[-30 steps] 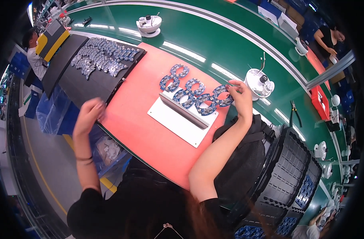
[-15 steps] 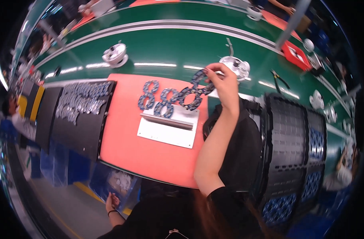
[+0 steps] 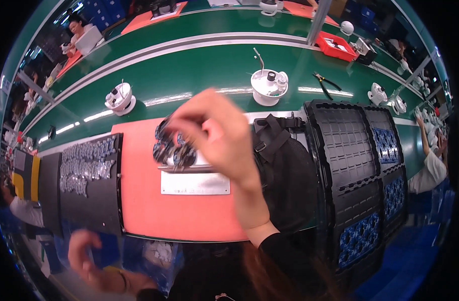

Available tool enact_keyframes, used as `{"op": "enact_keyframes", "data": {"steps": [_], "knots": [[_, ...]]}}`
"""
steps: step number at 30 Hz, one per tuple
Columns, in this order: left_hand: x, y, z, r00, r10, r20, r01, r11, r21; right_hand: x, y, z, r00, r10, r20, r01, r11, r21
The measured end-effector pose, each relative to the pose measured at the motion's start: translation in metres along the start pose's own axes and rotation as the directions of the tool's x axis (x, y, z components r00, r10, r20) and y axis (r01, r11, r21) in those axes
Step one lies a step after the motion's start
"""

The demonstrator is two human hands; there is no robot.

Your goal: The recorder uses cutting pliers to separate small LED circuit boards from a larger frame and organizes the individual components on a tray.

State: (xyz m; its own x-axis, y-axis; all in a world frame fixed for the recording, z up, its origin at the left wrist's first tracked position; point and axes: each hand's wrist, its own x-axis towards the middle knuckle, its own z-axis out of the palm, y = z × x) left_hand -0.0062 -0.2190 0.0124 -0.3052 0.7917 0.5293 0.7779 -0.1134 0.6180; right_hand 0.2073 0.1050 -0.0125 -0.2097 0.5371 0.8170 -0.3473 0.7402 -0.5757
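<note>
My right hand point(image 3: 217, 133) is blurred, its thumb and fingers pinched on a dark blue ring-shaped circuit board point(image 3: 162, 128). More blurred circuit boards point(image 3: 183, 156) show just below the fingertips; the hand partly hides them, so I cannot tell which are held. They lie over a silver metal fixture plate point(image 3: 195, 184) with a raised bar, resting on a salmon-pink mat point(image 3: 179, 218). My left hand point(image 3: 96, 261), smeared by motion, is off the near left edge of the bench, fingers apart and nothing visible in them.
At left a black tray point(image 3: 91, 210) holds rows of small boards. A black bag point(image 3: 284, 175) and black trays point(image 3: 347, 135) with blue boards stand right. White round housings point(image 3: 269, 88) and pliers point(image 3: 325, 85) sit on the green bench. Other people work farther off.
My right hand has moved left with the board, over the fixture. My left hand has risen and moved left. The view has shifted.
</note>
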Motion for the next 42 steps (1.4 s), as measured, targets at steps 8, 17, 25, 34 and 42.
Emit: {"op": "enact_keyframes", "data": {"steps": [8, 17, 25, 34, 42], "knots": [[0.122, -0.018, 0.155, 0.983, 0.172, 0.069, -0.145, 0.946, -0.291, -0.015, -0.034, 0.047, 0.964, -0.259, -0.06, 0.25, 0.959, -0.131], [0.149, -0.017, 0.206, 0.861, -0.005, -0.508, -0.241, 0.877, -0.417, -0.014, 0.001, 0.073, 0.996, 0.043, -0.072, -0.028, 0.979, 0.203], [0.132, -0.025, 0.215, 0.903, -0.269, -0.335, 0.012, 0.795, -0.606, -0.028, 0.009, 0.092, 0.957, 0.221, -0.188, -0.168, 0.95, 0.264], [0.13, -0.032, 0.233, 0.952, -0.227, -0.204, 0.04, 0.756, -0.654, -0.026, 0.026, 0.08, 0.954, 0.073, -0.289, -0.064, 0.997, 0.038], [0.135, -0.034, 0.234, 0.987, 0.009, -0.162, -0.129, 0.647, -0.751, -0.027, 0.015, 0.076, 0.969, 0.03, -0.244, -0.088, 0.969, -0.231]]}}
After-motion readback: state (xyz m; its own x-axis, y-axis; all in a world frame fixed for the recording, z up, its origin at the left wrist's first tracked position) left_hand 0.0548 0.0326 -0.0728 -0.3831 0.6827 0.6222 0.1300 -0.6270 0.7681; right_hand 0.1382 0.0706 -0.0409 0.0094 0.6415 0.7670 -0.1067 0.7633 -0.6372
